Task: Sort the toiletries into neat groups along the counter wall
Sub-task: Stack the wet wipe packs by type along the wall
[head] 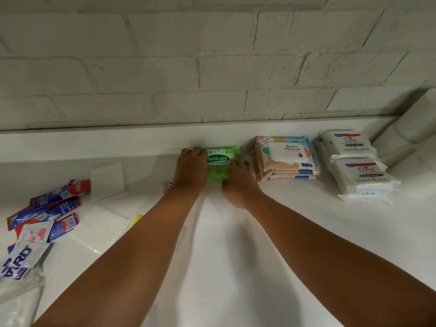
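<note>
Head view of a white bench (236, 256) that runs along a low ledge (94, 142) beneath a white brick wall (165, 67). A green pack of wipes (221, 161) lies flat at the back of the bench, its far edge against the ledge. The left hand (191, 171) covers the pack's left side, fingers bent over its far left corner and gripping it. The right hand (238, 182) lies along the pack's right edge, fingers nearly straight and pressed to that side, thumb at the near edge. Just right of the green pack sits a stack of pastel packs of wipes (286, 159), close to the right hand's fingers. Further right, near the stack, two piles of white packs of wipes (354, 164) stand one behind the other. White rolls (412, 128) fill the far right corner. At the left of the bench, well apart from the sorted packs, red and blue toothpaste sachets (47, 208) lie in a loose, overlapping heap, with flat white packets (106, 180) beside them.
</note>
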Action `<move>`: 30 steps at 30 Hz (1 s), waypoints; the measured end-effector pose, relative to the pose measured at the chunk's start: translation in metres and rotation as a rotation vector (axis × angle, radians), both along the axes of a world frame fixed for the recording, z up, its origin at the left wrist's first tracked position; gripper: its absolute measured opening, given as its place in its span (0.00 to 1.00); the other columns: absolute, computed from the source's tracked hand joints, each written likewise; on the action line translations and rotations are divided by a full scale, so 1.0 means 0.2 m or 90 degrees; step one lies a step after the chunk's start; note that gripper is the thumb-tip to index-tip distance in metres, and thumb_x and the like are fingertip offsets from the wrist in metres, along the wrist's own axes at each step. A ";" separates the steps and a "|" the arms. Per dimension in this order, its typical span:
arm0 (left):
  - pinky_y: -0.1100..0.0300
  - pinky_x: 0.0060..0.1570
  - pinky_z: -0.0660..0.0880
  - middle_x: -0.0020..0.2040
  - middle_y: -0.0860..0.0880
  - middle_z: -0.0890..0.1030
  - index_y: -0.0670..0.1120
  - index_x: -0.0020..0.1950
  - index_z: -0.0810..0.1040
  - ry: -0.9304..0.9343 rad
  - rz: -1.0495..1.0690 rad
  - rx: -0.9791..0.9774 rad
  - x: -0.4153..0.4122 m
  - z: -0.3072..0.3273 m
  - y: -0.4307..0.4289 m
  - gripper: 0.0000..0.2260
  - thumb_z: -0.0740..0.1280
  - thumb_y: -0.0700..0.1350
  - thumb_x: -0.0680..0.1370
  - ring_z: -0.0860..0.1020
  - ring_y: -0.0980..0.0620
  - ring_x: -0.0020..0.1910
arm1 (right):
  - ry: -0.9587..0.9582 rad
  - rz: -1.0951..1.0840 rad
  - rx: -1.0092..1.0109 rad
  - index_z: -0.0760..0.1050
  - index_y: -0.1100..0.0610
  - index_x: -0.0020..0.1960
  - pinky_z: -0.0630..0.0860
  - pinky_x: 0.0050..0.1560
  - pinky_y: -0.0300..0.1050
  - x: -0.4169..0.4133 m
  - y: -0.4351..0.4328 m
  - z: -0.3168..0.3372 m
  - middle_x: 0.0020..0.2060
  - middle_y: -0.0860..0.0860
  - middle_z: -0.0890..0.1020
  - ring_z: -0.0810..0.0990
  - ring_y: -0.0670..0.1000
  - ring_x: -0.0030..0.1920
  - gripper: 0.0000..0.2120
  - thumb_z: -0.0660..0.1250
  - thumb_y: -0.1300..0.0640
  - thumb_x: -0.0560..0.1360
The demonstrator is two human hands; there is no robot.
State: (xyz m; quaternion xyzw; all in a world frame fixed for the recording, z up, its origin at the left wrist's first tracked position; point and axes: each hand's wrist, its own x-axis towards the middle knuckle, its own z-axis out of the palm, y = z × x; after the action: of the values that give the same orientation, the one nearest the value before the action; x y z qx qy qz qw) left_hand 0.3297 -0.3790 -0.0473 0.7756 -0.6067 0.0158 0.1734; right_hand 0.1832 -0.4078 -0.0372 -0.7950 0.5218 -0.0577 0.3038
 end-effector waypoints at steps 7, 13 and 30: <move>0.48 0.64 0.72 0.66 0.37 0.76 0.44 0.75 0.69 0.134 0.010 0.111 0.00 0.05 0.04 0.22 0.59 0.40 0.80 0.72 0.36 0.65 | -0.010 0.004 0.003 0.45 0.60 0.80 0.52 0.76 0.51 -0.02 -0.01 -0.02 0.80 0.54 0.45 0.43 0.55 0.79 0.39 0.59 0.65 0.73; 0.48 0.69 0.68 0.79 0.42 0.60 0.47 0.74 0.70 0.137 0.027 0.077 0.12 0.08 0.22 0.21 0.64 0.43 0.80 0.66 0.40 0.73 | 0.017 0.006 -0.048 0.47 0.61 0.79 0.47 0.78 0.57 0.00 0.07 0.03 0.79 0.60 0.45 0.43 0.61 0.79 0.37 0.60 0.60 0.75; 0.37 0.71 0.59 0.78 0.43 0.61 0.51 0.76 0.64 -0.034 0.100 0.256 0.71 -0.04 0.85 0.26 0.56 0.59 0.80 0.59 0.37 0.76 | -0.018 0.180 -0.137 0.67 0.58 0.72 0.61 0.71 0.56 0.44 0.66 -0.09 0.72 0.57 0.68 0.62 0.60 0.74 0.38 0.52 0.37 0.69</move>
State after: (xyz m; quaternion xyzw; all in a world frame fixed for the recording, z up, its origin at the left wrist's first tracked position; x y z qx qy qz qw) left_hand 0.4721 -0.2086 -0.0561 0.8386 -0.5400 -0.0719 -0.0030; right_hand 0.2706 -0.2751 -0.0549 -0.8874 0.3916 -0.0813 0.2292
